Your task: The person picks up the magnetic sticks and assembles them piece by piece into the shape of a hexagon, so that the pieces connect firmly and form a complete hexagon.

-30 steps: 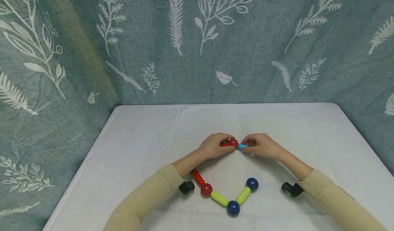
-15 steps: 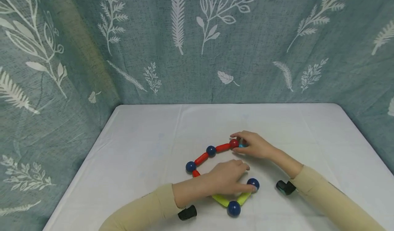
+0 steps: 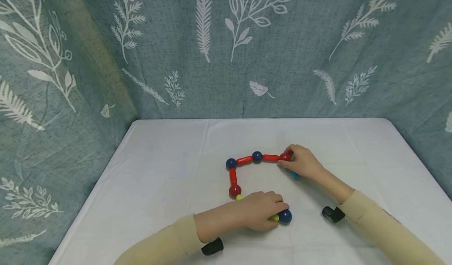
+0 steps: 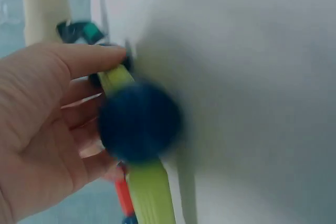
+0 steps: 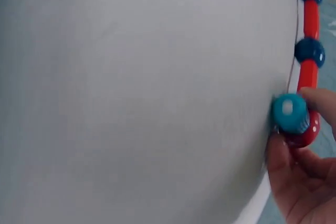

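A chain of balls and short rods lies on the white table. My left hand (image 3: 259,211) grips a yellow-green rod (image 4: 118,80), which ends at a dark blue ball (image 3: 285,216). Another dark blue ball (image 4: 140,121) looms blurred in the left wrist view, joined to a second yellow-green rod (image 4: 152,192). With thumb and fingers, my right hand (image 3: 303,163) pinches the red ball (image 3: 284,157) at the chain's far end. A light blue rod (image 3: 293,174) sticks out from that ball, its tip (image 5: 290,113) facing the right wrist camera. Fingers cover part of both ends.
Red rods (image 3: 245,161) and dark blue balls (image 3: 257,157) form the chain's back and left side, with a red ball (image 3: 234,191) at the left corner. White cloth (image 3: 169,159) covers the table. A patterned green curtain (image 3: 226,61) stands behind it.
My left hand has left the far red rod and come down to the yellow-green rods. My right hand has shifted from the light blue rod to the red ball, and the chain's far side has moved right.
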Motion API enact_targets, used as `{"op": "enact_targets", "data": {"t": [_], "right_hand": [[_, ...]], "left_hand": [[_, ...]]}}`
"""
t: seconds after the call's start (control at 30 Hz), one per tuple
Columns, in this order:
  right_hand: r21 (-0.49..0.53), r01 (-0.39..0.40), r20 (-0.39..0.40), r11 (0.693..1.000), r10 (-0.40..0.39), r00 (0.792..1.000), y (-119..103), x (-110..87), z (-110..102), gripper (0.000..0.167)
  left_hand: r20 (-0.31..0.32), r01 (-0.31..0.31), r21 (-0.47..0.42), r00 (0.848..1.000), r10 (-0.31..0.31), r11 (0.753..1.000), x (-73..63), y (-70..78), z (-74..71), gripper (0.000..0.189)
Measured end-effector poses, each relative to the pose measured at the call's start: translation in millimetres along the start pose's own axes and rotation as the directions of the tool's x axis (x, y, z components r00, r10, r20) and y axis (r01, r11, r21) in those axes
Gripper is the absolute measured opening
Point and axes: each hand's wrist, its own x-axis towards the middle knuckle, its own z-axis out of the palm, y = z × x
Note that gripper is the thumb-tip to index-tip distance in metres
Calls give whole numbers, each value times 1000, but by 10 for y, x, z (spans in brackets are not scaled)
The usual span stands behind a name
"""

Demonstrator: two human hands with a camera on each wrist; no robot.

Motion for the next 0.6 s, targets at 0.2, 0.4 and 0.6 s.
{"op": "enact_targets", "data": {"t": [0.2,0.4,0.6], "right_hand": [[-47,271,66,961,-268,961,169,-106,-148,31],[-207,603,138,770,-588,797,287,-182,-232,33],[-163,552,147,818,-533,833,258,-209,-185,27]], "left_hand": [[-14,58,-112,998,-60,992,-168,-213,-55,43],[-124,114,-244,981,-147,963,-236,-303,46,44],[-214,210,-370,929,-303,905,-192,-279,134,40]]}}
